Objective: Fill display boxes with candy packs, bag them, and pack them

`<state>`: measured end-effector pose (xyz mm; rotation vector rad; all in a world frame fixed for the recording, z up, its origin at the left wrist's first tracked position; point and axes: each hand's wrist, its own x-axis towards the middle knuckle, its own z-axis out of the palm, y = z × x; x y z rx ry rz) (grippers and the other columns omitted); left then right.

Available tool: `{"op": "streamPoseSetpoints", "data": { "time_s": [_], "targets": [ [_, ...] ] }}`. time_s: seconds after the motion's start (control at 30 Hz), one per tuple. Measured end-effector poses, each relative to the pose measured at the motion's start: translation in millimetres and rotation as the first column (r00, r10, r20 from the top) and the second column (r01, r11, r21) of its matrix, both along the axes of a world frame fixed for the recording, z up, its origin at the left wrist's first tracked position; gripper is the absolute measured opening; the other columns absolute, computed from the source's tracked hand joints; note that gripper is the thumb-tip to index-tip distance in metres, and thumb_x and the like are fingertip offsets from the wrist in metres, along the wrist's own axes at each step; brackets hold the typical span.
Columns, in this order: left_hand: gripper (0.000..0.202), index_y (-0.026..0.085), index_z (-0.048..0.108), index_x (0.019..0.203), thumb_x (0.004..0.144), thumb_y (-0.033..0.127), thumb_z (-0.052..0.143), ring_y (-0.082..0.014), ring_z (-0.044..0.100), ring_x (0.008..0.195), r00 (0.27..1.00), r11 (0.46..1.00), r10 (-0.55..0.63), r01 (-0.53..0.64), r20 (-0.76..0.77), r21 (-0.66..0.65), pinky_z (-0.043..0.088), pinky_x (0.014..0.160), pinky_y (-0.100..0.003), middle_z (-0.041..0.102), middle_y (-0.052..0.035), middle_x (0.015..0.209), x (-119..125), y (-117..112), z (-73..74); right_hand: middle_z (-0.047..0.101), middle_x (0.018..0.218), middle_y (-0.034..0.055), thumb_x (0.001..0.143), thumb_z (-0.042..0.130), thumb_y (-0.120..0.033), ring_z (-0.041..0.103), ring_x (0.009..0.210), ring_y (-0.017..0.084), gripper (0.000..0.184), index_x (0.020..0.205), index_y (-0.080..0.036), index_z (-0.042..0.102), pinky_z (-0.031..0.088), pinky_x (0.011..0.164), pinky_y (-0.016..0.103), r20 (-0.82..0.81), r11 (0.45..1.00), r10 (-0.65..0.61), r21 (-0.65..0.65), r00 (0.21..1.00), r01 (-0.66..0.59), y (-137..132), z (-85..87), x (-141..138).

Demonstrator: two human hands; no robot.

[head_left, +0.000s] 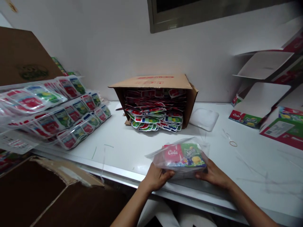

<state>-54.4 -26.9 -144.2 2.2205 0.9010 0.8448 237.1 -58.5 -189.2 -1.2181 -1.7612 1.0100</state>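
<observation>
Near the table's front edge, a small red and green printed box (185,155) marked Cola and Sprite sits inside a clear plastic bag (153,153). My left hand (159,174) grips its left side, thumb in front and fingers partly hidden behind the plastic. On the opposite side my right hand (210,172) is closed on the bagged box, its thumb at the lower corner. Behind them, an open cardboard carton (151,81) lies on its side, with stacked printed packets (153,116) showing through its mouth.
Clear-wrapped rows of packets (63,116) lie on the left beside a large carton (23,56). An open carton (47,192) stands below the table edge. At right are printed boxes (284,126), a rubber band (233,143) and a clear plastic piece (204,119) on the white table (127,151).
</observation>
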Motion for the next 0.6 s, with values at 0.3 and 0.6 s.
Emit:
{"op": "streamPoseSetpoints", "data": {
  "time_s": [0.3, 0.6],
  "targets": [
    [0.122, 0.022, 0.003, 0.153, 0.063, 0.071, 0.069, -0.0373, 0.013, 0.147, 0.940, 0.989, -0.049, 0.093, 0.338, -0.118, 0.017, 0.117, -0.056, 0.008, -0.0178, 0.160, 9.0, 16.4, -0.9, 0.037, 0.149, 0.0164, 0.075, 0.067, -0.062, 0.044, 0.132, 0.033, 0.101, 0.153, -0.024, 0.015, 0.041, 0.105, 0.045, -0.122, 0.995, 0.003, 0.102, 0.993, 0.009, 1.9, 27.9, -9.6],
    [0.131, 0.022, 0.000, 0.153, 0.057, 0.073, 0.073, -0.0370, 0.051, 0.126, 0.914, 0.924, 0.040, 0.120, 0.404, -0.364, 0.039, 0.107, -0.056, 0.047, -0.0201, 0.141, 17.6, 10.1, -19.5, 0.060, 0.125, 0.0159, 0.069, 0.074, -0.060, 0.060, 0.112, 0.035, 0.086, 0.139, -0.021, 0.042, 0.047, 0.099, 0.050, -0.015, 0.998, -0.034, 0.043, 0.999, 0.035, 0.9, -1.8, -7.5]
  ]
}}
